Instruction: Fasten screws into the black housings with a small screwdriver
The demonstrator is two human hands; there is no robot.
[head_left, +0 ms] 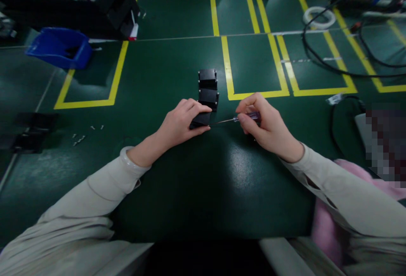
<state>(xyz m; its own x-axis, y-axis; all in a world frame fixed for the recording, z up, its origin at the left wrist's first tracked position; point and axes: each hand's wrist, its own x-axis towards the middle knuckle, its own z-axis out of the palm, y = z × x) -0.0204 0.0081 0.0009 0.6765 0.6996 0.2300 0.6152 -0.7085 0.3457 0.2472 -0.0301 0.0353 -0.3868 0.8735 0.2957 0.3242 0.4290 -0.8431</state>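
Containing something dark, a blue bin (83, 55) sits; left fingers (199, 108) clasp a black block (202, 119), right fingers (249, 124) a screwdriver (254, 116).

A workshop — screwdriver (253, 116), small screws (80, 139), yellow-taped green worktop (196, 183).

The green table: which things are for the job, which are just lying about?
For the job:
screwdriver, in the right hand
black block, in the left hand
two more blocks beyond it
probably the loose screws

Seemingly just lying about:
white ring
black cable
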